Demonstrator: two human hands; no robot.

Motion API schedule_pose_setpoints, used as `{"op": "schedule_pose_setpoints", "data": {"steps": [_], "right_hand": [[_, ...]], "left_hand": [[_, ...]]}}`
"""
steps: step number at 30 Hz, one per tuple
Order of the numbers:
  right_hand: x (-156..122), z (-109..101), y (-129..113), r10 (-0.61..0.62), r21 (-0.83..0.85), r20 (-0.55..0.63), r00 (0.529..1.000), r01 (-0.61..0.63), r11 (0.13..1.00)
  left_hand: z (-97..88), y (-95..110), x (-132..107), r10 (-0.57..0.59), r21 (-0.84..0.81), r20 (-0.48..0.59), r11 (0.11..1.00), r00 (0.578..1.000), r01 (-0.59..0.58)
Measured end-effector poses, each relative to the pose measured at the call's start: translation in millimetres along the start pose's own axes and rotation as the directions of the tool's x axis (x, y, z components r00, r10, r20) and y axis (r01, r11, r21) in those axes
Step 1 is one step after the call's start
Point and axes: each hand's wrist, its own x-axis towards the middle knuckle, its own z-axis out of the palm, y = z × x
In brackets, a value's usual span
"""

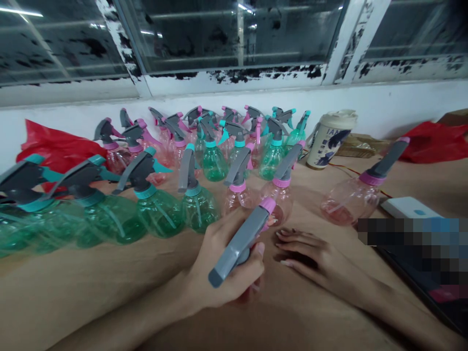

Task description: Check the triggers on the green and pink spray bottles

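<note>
My left hand [223, 265] is wrapped around a pink spray bottle with a grey trigger head [239, 243] near the front middle of the brown table [91, 287]. The bottle's body is mostly hidden under my fingers. My right hand [310, 253] lies just to its right, fingers curled loosely down on the tabletop, holding nothing. Right behind both hands stand two pink spray bottles [281, 195].
Several green spray bottles [161, 209] line the left, and more pink and green ones crowd the back by the wall. One pink bottle [351, 195] stands alone at right. A cup [331, 139], a white box [409, 207] and red bags [435, 141] are also there.
</note>
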Motion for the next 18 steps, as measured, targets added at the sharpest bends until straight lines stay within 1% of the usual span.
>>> {"op": "schedule_pose_setpoints", "data": {"steps": [3, 8, 11, 14, 18], "right_hand": [[-0.3, 0.8, 1.4, -0.005, -0.01, 0.006, 1.0, 0.005, 1.0], [0.0, 0.6, 1.4, -0.006, -0.032, 0.027, 1.0, 0.007, 0.999], [-0.1, 0.8, 1.7, 0.006, -0.026, 0.018, 1.0, -0.005, 1.0], [-0.3, 1.1, 2.4, 0.002, -0.015, 0.018, 1.0, -0.002, 1.0], [-0.5, 0.9, 2.0, 0.0, -0.015, 0.017, 1.0, 0.0, 1.0]], "left_hand": [[-0.1, 1.6, 0.7, -0.017, -0.023, 0.009, 1.0, 1.0, 0.017], [-2.4, 5.2, 2.4, -0.068, -0.082, 0.057, 0.994, 0.996, 0.073], [-4.0, 5.6, 2.3, -0.065, -0.098, 0.053, 0.993, 0.997, 0.07], [-5.0, 5.5, 1.2, -0.036, -0.091, 0.058, 0.995, 0.998, 0.041], [-5.1, 5.8, 1.6, -0.061, -0.094, 0.062, 0.993, 0.996, 0.067]]}}
